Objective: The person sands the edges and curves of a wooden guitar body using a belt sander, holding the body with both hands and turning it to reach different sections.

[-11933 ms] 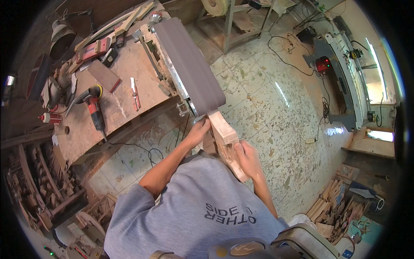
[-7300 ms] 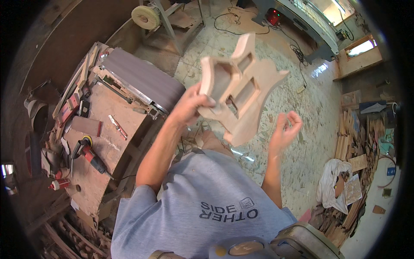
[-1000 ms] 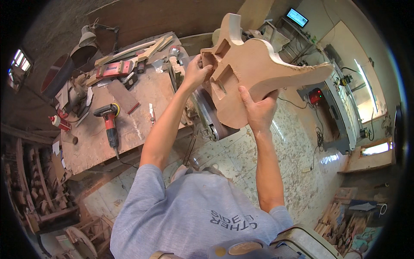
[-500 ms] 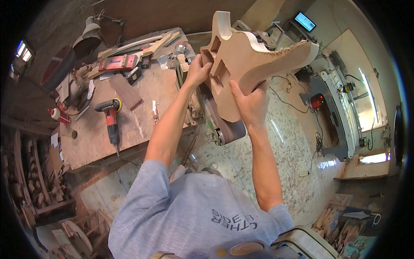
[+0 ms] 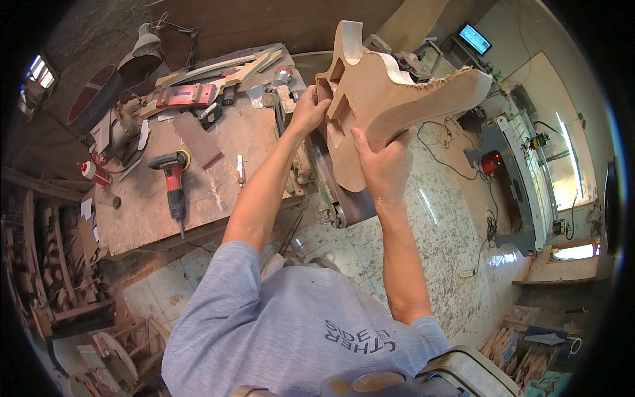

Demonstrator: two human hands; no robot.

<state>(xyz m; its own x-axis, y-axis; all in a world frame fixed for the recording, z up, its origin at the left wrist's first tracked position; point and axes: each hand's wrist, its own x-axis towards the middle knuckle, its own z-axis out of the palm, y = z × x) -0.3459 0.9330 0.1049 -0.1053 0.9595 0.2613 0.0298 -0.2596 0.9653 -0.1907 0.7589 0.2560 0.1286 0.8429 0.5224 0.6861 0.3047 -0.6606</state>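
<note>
A raw wooden electric guitar body [image 5: 370,99], with routed cavities and curved horns, is held up between both my hands. My left hand [image 5: 309,111] grips its left edge by the cavities, the thumb lying on the face. On the lower right edge my right hand [image 5: 385,162] is clamped, its thumb on the face and its other fingers hidden behind the wood. One edge near the long right horn looks rough and splintered. Below the body shows a belt sander [image 5: 355,206] with a brown belt, partly covered by the wood; contact between them cannot be made out.
On the wooden workbench [image 5: 142,215] at left lie a red-and-black angle polisher [image 5: 174,185], a sanding board [image 5: 196,139], a utility knife [image 5: 241,170] and a red tool [image 5: 187,94]. A red-capped bottle [image 5: 94,173] stands there too. A machine frame [image 5: 519,175] and cables occupy the right.
The guitar body and both hands have shifted slightly within the picture, as has the whole room. My grip stays the same.
</note>
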